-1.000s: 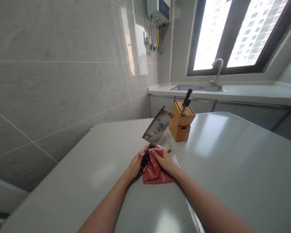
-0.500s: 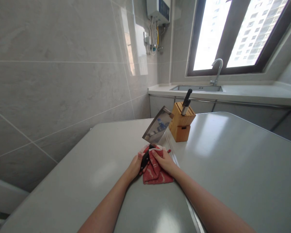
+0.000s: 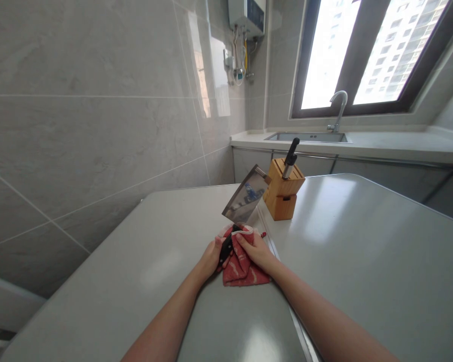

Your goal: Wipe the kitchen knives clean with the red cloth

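Observation:
A cleaver (image 3: 246,195) with a broad shiny blade is held up over the table, its blade tilted up and to the right. My left hand (image 3: 213,255) is closed around its black handle (image 3: 226,247). In my right hand (image 3: 255,247) is a red and white cloth (image 3: 245,266), gripped against the handle near the base of the blade. Part of the cloth hangs below the hands, and some of it shows behind the handle. The cloth covers some of my fingers.
A wooden knife block (image 3: 283,201) with black-handled knives (image 3: 290,158) stands just beyond the blade. The pale table (image 3: 166,221) has a seam running lengthwise. Behind it are a counter (image 3: 385,141) with a sink (image 3: 305,137) and a faucet (image 3: 338,108); a tiled wall (image 3: 98,141) rises left.

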